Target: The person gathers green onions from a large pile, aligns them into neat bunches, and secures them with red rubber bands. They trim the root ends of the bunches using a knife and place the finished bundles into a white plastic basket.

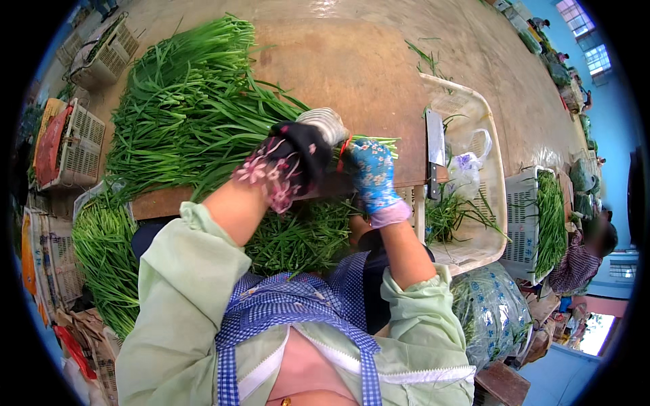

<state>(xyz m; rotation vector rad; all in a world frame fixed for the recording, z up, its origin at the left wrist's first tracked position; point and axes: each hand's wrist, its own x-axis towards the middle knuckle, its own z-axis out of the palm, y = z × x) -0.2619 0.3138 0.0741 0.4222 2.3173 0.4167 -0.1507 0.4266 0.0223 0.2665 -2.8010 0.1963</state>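
My left hand (321, 127), in a striped glove with a dark floral sleeve cover, grips a bundle of long green leafy stalks at the front edge of the wooden board (318, 61). My right hand (369, 162), in a blue floral glove, is closed at the bundle's pale cut ends (388, 142), beside a red band (344, 152) round it. A large pile of the same greens (176, 101) covers the board's left side. A cleaver (434, 142) lies at the board's right edge. Loose greens (291, 237) sit below the board, over my lap.
A white plastic basket (494, 176) with a plastic bag and trimmings stands right; beyond are a crate of greens (521, 223), a wrapped bundle (494, 311) and a person (572, 264). Crates (81, 149) and a heap of greens (101, 257) line the left. Others work along the far right wall.
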